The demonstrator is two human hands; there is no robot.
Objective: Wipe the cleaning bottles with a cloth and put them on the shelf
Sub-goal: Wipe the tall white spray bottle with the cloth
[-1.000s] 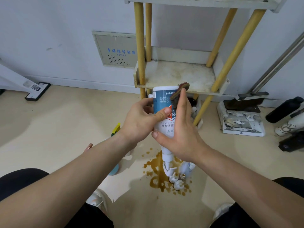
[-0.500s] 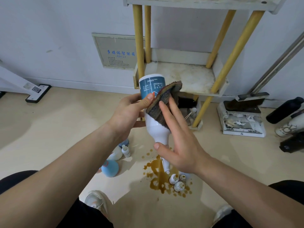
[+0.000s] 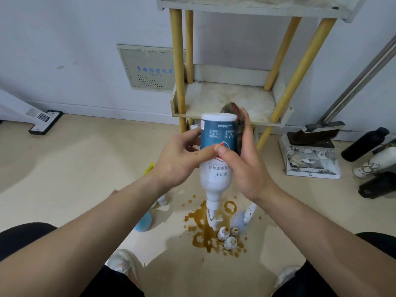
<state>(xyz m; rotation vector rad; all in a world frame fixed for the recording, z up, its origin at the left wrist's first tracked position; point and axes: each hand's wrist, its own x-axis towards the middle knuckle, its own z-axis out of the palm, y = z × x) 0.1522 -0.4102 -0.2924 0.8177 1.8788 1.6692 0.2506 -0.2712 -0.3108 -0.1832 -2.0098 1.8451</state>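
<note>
- bottle [image 3: 216,133] – white with a dark blue label, it is held upside down in the air, its nozzle pointing to the floor, in front of the shelf [image 3: 246,99] and not on it.
- the left hand [image 3: 180,161] grips the bottle from the left; its thumb lies across the label and its fingers curl behind.
- the right hand [image 3: 246,168] presses the cloth [image 3: 232,109] against the right side of the bottle with straight fingers, and its thumb touches the label.
- the cloth is dark and brownish – its top edge shows above the base of the bottle.
- the lower board of the shelf is stained.
- under the hands a brown spill [image 3: 203,215] lies on the floor, with small bottles [image 3: 229,243] standing in it.
</note>
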